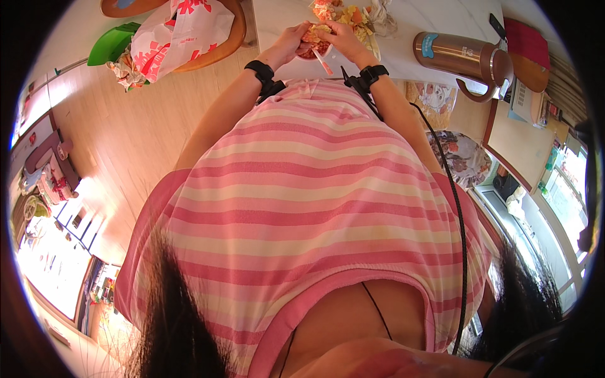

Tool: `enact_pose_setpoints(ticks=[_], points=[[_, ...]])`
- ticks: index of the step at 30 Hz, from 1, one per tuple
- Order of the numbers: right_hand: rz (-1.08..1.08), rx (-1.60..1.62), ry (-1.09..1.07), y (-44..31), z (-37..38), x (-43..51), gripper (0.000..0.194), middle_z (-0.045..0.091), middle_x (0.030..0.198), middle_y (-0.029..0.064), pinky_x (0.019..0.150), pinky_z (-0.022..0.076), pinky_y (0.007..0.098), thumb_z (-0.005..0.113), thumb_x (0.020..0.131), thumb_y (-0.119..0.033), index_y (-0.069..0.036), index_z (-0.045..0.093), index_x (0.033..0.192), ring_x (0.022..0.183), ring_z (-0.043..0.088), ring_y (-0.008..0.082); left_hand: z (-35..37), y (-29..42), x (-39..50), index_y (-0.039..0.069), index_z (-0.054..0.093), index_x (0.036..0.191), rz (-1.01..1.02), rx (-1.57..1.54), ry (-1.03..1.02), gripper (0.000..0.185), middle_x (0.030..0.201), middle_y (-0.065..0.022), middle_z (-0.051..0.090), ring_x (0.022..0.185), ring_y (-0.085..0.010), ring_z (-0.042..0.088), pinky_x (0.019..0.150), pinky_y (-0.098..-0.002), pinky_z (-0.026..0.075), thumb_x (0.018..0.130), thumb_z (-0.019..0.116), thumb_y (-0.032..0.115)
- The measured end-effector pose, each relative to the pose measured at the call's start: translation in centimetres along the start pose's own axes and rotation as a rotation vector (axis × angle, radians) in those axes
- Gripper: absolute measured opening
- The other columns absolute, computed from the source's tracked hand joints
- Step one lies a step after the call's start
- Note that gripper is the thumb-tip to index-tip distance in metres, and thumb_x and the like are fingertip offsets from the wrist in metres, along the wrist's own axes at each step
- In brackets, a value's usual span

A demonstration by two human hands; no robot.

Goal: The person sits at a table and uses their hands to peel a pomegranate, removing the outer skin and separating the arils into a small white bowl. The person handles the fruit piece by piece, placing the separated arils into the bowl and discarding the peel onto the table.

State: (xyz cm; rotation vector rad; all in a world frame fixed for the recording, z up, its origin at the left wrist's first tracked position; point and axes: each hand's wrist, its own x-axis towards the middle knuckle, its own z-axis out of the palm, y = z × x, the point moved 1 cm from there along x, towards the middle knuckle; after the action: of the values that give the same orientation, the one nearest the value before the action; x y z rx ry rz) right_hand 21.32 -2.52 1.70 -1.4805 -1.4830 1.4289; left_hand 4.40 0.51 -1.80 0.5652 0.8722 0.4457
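My left hand and my right hand meet at the table's near edge, both on a piece of pomegranate with pale yellow membrane and red seeds. Directly beneath it is a small bowl of red pomegranate seeds, partly hidden by my fingers. A spoon-like utensil with a white and pink handle leans out of the bowl towards me. Just beyond my hands lie broken pomegranate pieces and yellow-orange peel, beside crumpled, whitish plastic or tissue.
A brown vacuum jug lies across the view at right on the white marbled table, near a dark object. At left, a white and red plastic bag rests on a wooden chair, beside a green dustpan-like object.
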Motion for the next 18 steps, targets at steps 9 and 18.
enact_pose_setpoints(ticks=[9,18], points=[[-0.008,0.051,-0.036,0.16,-0.06,0.02,0.033,0.058,0.082,-0.0012,0.063,0.0411,0.0225,0.061,0.088,-0.027,-0.005,0.059,0.112,0.073,0.049,0.0054,-0.26,0.13,0.27,0.004,0.058,0.103,-0.019,0.092,0.09,0.038,0.077,-0.0025,0.058,0.053,-0.0089,0.049,0.045,-0.0201,0.035,0.095,0.045,0.039],[-0.022,0.022,0.033,0.29,-0.1,0.15,0.03,0.062,0.083,0.0045,0.067,0.0444,0.0268,0.061,0.087,-0.027,-0.003,0.06,0.104,0.075,0.055,0.0109,0.17,-0.16,0.05,0.004,0.058,0.107,0.055,0.09,0.071,0.036,0.086,-0.0021,0.058,0.068,-0.0078,0.051,0.058,-0.0191,0.042,0.096,0.045,0.036]])
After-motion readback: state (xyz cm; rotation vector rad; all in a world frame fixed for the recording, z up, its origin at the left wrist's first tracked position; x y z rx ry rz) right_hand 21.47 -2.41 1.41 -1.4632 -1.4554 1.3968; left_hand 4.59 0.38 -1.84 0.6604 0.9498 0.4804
